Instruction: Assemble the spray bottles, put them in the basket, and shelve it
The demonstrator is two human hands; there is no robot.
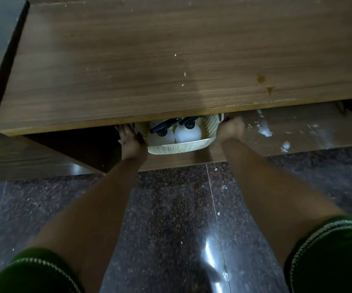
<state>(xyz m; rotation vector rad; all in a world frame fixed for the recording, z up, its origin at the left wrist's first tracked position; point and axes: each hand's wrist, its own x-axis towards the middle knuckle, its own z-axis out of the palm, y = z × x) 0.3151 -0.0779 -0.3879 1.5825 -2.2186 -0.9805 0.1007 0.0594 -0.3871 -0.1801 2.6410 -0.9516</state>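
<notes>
A cream perforated basket (179, 148) sits on the lower wooden shelf (297, 134), half under the table top (149, 60). Inside it stand two white spray bottles (187, 134) with black trigger heads (164, 125); their tops are partly hidden by the table edge. My left hand (131, 138) grips the basket's left side. On the basket's right side my right hand (231, 129) holds the rim. Both forearms reach forward from green sleeves.
White splashes (264, 131) mark the shelf to the right of the basket. The shelf space left of the basket is dark. Below lies a polished dark stone floor (170, 218). A wooden side panel (23, 157) stands at the left.
</notes>
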